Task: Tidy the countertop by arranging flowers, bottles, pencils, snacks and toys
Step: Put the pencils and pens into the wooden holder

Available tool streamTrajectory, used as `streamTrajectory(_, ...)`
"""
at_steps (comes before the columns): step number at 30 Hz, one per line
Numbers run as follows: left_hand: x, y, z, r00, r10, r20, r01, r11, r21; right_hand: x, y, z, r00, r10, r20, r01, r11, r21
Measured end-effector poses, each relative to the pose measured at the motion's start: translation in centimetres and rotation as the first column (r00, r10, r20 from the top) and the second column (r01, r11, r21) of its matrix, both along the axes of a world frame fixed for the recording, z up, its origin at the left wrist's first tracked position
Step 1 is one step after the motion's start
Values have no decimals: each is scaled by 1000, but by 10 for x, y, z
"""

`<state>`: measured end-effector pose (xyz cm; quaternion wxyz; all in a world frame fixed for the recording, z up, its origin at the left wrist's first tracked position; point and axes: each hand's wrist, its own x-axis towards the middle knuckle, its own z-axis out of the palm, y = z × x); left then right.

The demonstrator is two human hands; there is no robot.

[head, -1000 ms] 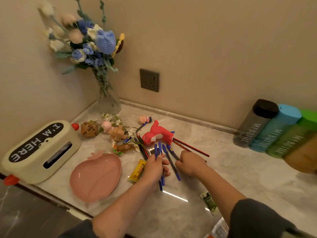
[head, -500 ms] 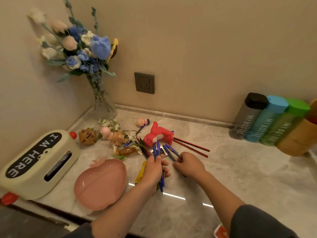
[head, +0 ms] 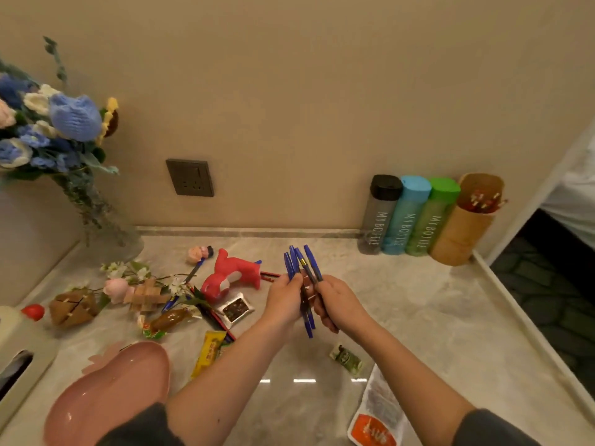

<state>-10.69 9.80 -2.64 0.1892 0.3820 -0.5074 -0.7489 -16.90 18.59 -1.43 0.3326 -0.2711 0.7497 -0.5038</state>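
**Both hands on a bundle of blue pens**

Centrally, above the marble countertop (head: 418,317), the left hand (head: 286,300) and right hand (head: 338,304) meet around a bundle of blue pens (head: 301,265). Both are closed on it: the left wraps the shafts from the left side, the right grips from the right. Pen tops fan out above the fingers; the lower ends poke out below the palms.

Against the back wall, right: three bottles side by side, touching — black-capped bottle (head: 381,214), blue bottle (head: 407,214), green bottle (head: 434,215). Just beside the green one, a tan cylindrical holder (head: 463,233) with red pencils (head: 484,201) inside.

Left of the hands, loose clutter: red toy (head: 231,278), small doll-headed pen (head: 200,254), wooden puzzle (head: 146,296), brown paper-like toy (head: 73,306), pink flower (head: 115,288) lying flat, snack packets including a yellow one (head: 209,350) and a silver one (head: 236,309). More packets nearer: a green one (head: 346,358), an orange-and-white one (head: 375,420).

Far left: vase of knitted flowers (head: 64,130). Front left: pink dish (head: 109,394), cream tissue box (head: 19,349) at the edge.
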Motion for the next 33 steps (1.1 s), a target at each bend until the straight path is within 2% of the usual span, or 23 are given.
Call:
streamTrajectory(3, -33, 24, 12, 996, -83, -21, 83, 996, -21, -28, 27, 4, 985, -28, -170, 38, 998, 54)
streamTrajectory(6, -68, 48, 26, 987, -147, -65, 143, 988, -57, -60, 53, 13, 965, -71, -252, 82, 996, 31)
streamTrajectory(11, -132, 96, 53, 957, -244, -157, 219, 962, -161, -135, 101, 43, 870, -55, -489, 100, 993, 66)
streamTrajectory(15, -187, 129, 80, 940, -307, -150, 244, 910, -336, -193, 141, 78, 862, -53, -504, 108, 991, 79)
streamTrajectory(18, -225, 145, 104, 931, -337, -143, 240, 856, -457, -235, 162, 101, 843, -126, -522, 163, 986, 26)
streamTrajectory(22, -267, 158, 134, 931, -330, -154, 174, 774, -609, -280, 177, 132, 839, -191, -510, 177, 981, -76)
streamTrajectory(25, -296, 161, 153, 926, -335, -172, 127, 707, -696, -310, 181, 149, 794, -221, -567, 186, 975, -119)
streamTrajectory(29, -328, 156, 163, 964, -261, -56, 90, 516, -852, -336, 180, 160, 737, -290, -611, 212, 957, -198)
streamTrajectory(33, -341, 153, 149, 988, -124, 96, 134, 350, -927, -353, 174, 139, 746, -287, -601, 261, 956, -133)
